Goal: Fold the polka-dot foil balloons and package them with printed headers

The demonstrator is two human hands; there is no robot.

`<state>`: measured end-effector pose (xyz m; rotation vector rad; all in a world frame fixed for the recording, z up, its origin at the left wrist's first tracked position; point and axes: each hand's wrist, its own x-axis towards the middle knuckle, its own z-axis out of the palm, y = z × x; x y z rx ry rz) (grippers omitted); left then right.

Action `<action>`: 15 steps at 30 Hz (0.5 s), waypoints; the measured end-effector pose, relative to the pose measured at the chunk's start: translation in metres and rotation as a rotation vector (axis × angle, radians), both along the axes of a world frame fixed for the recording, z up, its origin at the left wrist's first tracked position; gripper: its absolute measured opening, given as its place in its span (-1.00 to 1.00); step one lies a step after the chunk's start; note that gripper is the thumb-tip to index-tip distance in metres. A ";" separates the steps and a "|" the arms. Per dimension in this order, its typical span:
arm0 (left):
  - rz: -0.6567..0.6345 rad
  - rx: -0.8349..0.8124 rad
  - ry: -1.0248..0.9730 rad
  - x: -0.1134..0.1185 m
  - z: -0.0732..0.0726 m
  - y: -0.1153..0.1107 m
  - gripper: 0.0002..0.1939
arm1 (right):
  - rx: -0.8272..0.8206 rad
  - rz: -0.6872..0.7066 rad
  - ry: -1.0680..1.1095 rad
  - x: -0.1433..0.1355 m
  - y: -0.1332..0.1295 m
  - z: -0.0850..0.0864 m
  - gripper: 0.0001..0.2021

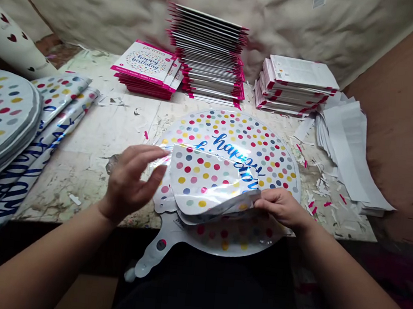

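Note:
A round polka-dot foil balloon with blue lettering lies flat on the table, its tail hanging over the front edge. On top of it is a folded dotted foil piece. My right hand pinches the right end of this folded piece between thumb and fingers. At its left edge my left hand is raised with thumb and fingers apart, holding nothing.
Behind stand a pile of printed packets, a tall stack of pink-edged packets and a white packet stack. White paper strips lie right. More dotted balloons are piled left. Paper scraps litter the worn table.

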<state>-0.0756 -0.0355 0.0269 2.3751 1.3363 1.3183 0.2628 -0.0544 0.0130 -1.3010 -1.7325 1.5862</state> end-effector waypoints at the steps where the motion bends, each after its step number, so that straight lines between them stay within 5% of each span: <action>1: -0.081 0.052 -0.001 0.006 0.002 -0.006 -0.58 | -0.063 -0.087 0.054 0.001 0.003 0.000 -0.65; 3: -0.282 0.049 0.027 0.022 0.003 -0.013 -0.61 | -0.098 -0.320 0.173 0.001 0.011 0.001 -0.67; 6: -0.529 -0.210 0.151 0.048 -0.004 -0.009 -0.80 | 0.059 -0.641 0.332 -0.001 0.032 0.013 -0.69; 8: -0.484 -0.367 0.139 0.062 -0.013 0.005 -0.83 | 0.159 -0.740 0.395 -0.003 0.050 0.026 -0.69; 12: -0.132 -0.585 -0.089 0.069 -0.025 0.039 -0.66 | 0.165 -0.844 0.466 -0.005 0.081 0.050 -0.77; 15: -0.183 -0.638 0.074 0.063 -0.023 0.057 -0.68 | -0.020 -0.884 0.544 -0.004 0.091 0.056 -0.87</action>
